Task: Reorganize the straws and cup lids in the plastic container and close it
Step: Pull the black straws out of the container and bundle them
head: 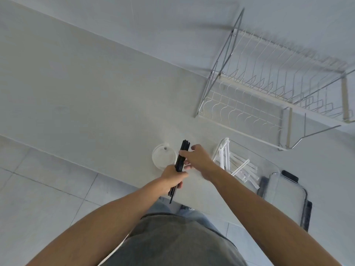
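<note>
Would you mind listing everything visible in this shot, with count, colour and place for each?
Black straws: one bundle, black, held above the counter edge.
Cup lids: one stack, count unclear, white, on the counter left of the straws.
Plastic container: one, clear, open, on the counter right of the hands.
Wrapped straws: several, white, inside the container.
Container lid: one, clear with dark clips, near the counter edge beside the container.
Dish rack: one, white wire, at the back right of the counter.
Counter: one, pale grey.
Left hand: gripping the bundle low.
Right hand: fingers at the bundle's upper part.
</note>
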